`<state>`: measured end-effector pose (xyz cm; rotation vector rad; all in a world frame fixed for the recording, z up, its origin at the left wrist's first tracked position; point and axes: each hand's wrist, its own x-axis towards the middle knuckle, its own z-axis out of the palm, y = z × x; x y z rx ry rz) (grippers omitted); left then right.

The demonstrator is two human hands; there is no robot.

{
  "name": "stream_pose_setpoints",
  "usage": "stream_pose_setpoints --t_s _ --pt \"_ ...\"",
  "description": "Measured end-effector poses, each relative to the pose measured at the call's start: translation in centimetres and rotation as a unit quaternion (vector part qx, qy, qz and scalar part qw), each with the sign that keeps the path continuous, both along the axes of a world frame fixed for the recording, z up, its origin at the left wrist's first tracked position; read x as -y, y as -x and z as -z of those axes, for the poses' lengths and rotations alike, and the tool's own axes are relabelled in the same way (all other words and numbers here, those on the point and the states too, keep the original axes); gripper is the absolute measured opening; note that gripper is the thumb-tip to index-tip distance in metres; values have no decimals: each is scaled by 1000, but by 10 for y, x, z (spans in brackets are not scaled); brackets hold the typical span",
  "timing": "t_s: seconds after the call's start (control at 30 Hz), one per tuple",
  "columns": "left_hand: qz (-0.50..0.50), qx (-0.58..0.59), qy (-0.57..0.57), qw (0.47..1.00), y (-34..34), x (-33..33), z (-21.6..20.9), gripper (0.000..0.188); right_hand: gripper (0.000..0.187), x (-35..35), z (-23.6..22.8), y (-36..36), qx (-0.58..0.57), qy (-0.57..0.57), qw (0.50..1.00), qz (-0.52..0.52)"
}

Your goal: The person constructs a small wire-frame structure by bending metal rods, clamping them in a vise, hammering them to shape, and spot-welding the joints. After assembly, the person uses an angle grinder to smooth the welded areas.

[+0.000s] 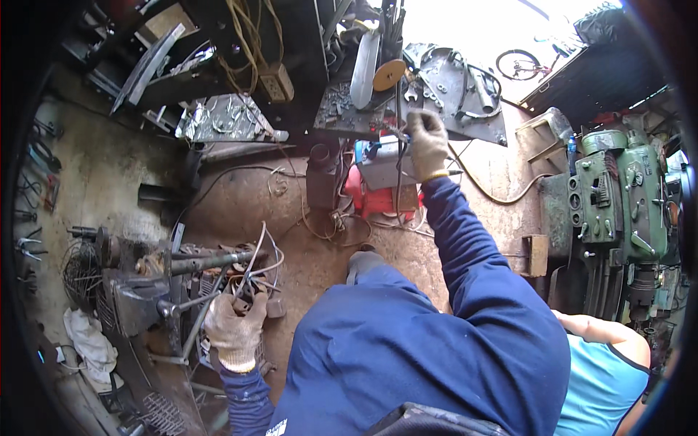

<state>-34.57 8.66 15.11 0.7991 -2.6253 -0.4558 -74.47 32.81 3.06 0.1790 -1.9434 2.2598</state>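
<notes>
My left hand, in a pale knitted work glove, is low on the left beside a dark vise-like machine. Its fingers curl at a cluttered spot where a looped light cable rises; what they grip is hidden. My right hand, gloved too, reaches forward to the front edge of the dark metal workbench. Its fingers are closed, and a small metal piece seems to stick out on their left, too small to name. A dark hanging cable runs down just left of that hand.
An orange-brown disc and a wrench are on the bench. Beneath stands a red machine. A green lathe-like machine fills the right. Another person in a turquoise top is close at my right. Cables cross the floor.
</notes>
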Motion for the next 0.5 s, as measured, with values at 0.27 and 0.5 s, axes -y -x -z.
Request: stream_pose_setpoints --t_s 0.27,0.5 --pt "-97 11 27 995 62 -10 -6 47 66 -13 -79 283 -74 -250 956 138" --pt "-182 41 116 976 84 -20 -5 48 65 65 -73 478 -144 -479 865 35"
